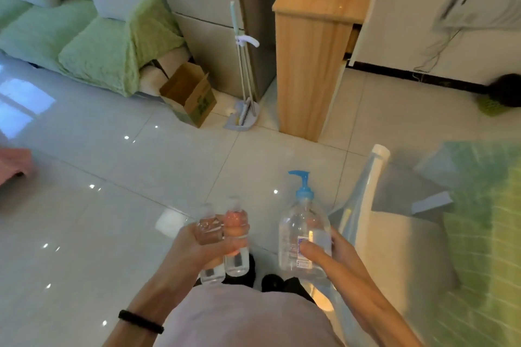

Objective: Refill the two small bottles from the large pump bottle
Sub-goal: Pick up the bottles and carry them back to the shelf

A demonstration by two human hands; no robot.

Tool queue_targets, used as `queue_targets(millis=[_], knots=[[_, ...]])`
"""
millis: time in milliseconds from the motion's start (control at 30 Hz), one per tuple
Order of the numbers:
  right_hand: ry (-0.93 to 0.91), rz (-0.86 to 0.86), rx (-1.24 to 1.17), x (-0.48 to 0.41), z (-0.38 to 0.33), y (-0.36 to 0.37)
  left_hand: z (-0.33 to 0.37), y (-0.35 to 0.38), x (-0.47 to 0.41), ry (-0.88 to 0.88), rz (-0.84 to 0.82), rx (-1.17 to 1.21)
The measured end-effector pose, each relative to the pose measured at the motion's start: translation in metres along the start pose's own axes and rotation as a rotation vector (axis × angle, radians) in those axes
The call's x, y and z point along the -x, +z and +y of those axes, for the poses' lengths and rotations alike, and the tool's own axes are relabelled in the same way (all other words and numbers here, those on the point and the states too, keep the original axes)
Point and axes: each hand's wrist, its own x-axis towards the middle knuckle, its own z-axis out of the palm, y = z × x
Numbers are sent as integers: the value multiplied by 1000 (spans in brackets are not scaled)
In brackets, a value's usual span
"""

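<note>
Small bottles (pixel 222 242), capped, are gripped side by side in the left hand (pixel 197 248); the right hand (pixel 329 253) grasps the large pump bottle (pixel 303 236). Carrying stage; next they probably need setting down and uncapping.

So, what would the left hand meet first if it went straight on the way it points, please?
Probably nothing close: the left hand, gripping the two small bottles, points over floor tiles; the wooden cabinet stands farther along, though depth is unclear.

Two small bottles (pixel 222 242) side by side, left of the pump bottle (pixel 304 236).
</note>
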Motion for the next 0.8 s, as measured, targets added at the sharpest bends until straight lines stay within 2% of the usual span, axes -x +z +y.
queue_targets(millis=[200, 600, 800], knots=[[-7, 124, -54, -55, -31, 3, 46, -13, -90, -2, -92, -106], [-74, 330, -125, -200, -143, 31, 183, -64, -270, -14, -233, -95], [-102, 402, -138, -250, -194, 30, 228, -67, -343, -23, -335, -140]])
